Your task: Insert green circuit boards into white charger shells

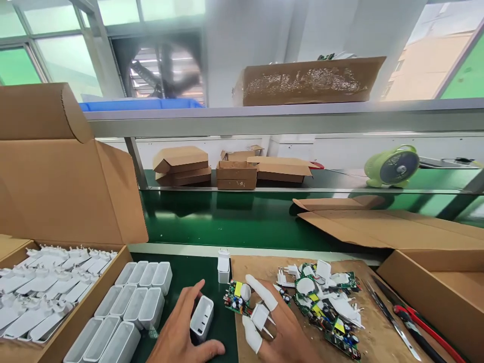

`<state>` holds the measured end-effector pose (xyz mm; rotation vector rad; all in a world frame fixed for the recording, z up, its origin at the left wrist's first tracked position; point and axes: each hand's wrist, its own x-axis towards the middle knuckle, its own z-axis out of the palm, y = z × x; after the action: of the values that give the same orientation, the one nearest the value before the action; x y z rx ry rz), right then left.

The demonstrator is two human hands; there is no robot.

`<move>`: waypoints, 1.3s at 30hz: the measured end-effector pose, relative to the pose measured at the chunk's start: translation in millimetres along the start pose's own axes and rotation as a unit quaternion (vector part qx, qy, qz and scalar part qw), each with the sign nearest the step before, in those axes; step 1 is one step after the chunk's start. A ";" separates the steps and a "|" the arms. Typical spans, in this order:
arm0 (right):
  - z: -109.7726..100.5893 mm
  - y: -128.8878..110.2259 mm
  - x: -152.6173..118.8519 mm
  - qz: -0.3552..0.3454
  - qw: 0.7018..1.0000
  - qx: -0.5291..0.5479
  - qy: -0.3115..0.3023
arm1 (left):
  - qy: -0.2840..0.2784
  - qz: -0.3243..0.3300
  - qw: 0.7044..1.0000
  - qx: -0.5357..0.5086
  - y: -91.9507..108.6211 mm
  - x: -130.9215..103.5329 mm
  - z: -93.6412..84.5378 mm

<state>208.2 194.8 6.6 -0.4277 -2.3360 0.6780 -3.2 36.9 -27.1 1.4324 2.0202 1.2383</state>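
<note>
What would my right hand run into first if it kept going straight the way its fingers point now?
Probably the green circuit board right at the fingertips of the right hand, which holds a white plug piece. Beyond it stands an upright white charger, though depth is hard to judge.

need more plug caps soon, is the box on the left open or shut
Open: the cardboard box has its lid flap raised, and white plug parts lie piled inside.

Bright window daylight, blurred warped edges
</note>
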 end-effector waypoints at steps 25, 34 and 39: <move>26.9 -3.0 -5.9 -0.030 0.984 -0.040 -0.172 | 0.015 0.205 0.972 0.113 -7.9 -1.8 1.5; 34.7 4.1 -12.2 -0.086 0.986 -0.070 -0.122 | -0.006 0.211 0.968 0.136 -11.4 -2.7 2.2; 30.4 -1.9 -8.3 -0.101 0.985 -0.078 -0.119 | 0.010 0.229 0.962 0.148 -8.2 -2.1 0.5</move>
<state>193.5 178.6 -16.2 -0.1797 -2.6256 0.4723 -6.6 34.4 -34.4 2.1319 2.0170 1.1489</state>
